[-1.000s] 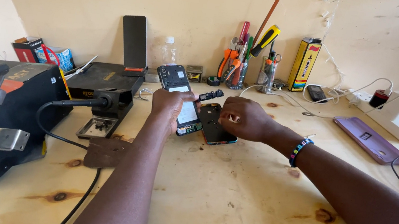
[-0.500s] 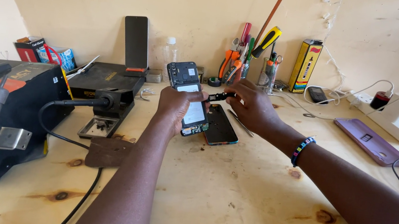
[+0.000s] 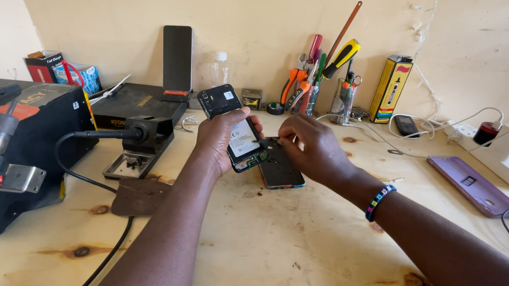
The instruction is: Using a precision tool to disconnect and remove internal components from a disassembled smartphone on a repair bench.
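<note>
Item: opened phone (image 3: 234, 128), back cover off, battery and board showing; I have it in my left hand (image 3: 220, 136), fingers wrapped shut around its edges, raised a little off the wooden bench (image 3: 291, 256) and tilted toward me. Item: dark back cover or second handset (image 3: 279, 167), lying flat on the bench just below and beside the opened phone, its upper end under my right hand (image 3: 313, 148). That hand's fingertips are pinched together at the seam where the two pieces meet; whether they clamp a small part or only press on the edge I cannot tell. Handling note, my judgement: keep the left hold firm on the frame and off the board, work the right fingertips with small, light pressure at the seam, and hold both pieces low over the bench so nothing drops far. Pose: left forearm runs straight up the middle of the view, wrist bent back; right forearm comes in from the lower right, beaded bracelet (image 3: 377, 202) at the wrist, palm down, knuckles arched. Nearby stock: soldering station (image 3: 132, 104) to the left, tool holder (image 3: 319, 72) with screwdrivers and pliers against the wall, purple phone (image 3: 473, 185) well apart to the right.
</note>
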